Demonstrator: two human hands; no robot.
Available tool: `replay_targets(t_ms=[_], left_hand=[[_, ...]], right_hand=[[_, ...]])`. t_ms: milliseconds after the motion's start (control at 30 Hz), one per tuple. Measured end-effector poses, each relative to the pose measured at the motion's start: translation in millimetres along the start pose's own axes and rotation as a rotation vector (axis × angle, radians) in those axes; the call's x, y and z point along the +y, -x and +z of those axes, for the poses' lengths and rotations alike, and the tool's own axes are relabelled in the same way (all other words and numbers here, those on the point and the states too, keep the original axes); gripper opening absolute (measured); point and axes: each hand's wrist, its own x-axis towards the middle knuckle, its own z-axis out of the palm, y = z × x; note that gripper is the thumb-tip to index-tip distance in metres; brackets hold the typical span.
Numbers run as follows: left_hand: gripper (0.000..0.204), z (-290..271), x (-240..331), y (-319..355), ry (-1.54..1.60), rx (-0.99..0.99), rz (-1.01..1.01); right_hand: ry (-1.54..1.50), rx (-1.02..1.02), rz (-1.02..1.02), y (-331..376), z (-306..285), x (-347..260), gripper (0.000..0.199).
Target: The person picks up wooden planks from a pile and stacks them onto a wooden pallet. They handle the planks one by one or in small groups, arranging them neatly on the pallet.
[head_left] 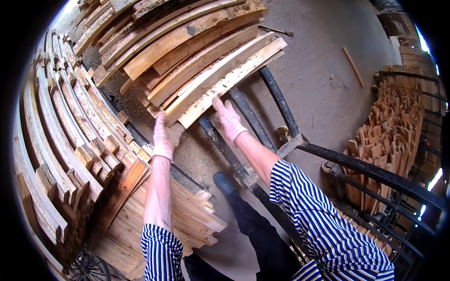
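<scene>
Both my hands wear pinkish, light-coloured gloves. A pale wooden board [234, 77] lies along the near side of a stack of rough planks [192, 40]. At its near-left end is my left hand [163, 138], fingers stretched up against the board ends and thumb apart. My right hand [228, 118] is at the board's near edge, its fingers extended and touching the wood or very close to it. Neither hand is wrapped round the board. The undersides of the fingers are partly hidden. Black metal bars [253, 117] run out from beneath the stack toward me.
Tall stacks of curved planks [56, 126] stand on my left, with more boards [154, 220] low beside my legs. A black metal frame [370, 171] extends to the right. Upright wood pieces [389, 140] fill a rack at far right. A loose stick [352, 66] lies on the floor.
</scene>
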Motion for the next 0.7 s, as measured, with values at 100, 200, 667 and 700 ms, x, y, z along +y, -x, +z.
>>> replay_targets(t_ms=[100, 200, 667, 700], left_hand=[[0.064, 30, -34, 25, -0.536, -0.065, 0.036], [0.076, 42, -84, 45, -0.493, -0.057, 0.184], [0.063, 52, -25, -67, -0.003, 0.306, 0.197], [0.057, 57, -24, -73, -0.072, 0.461, 0.222]], right_hand=[[-0.317, -0.003, 0.036, -13, 19, -18, 0.126], [-0.434, -0.015, -0.038, -10, -3, -6, 0.094], [-0.32, 0.014, -0.239, 41, -103, 12, 0.061], [-0.382, -0.013, -0.218, 39, -95, 11, 0.061]])
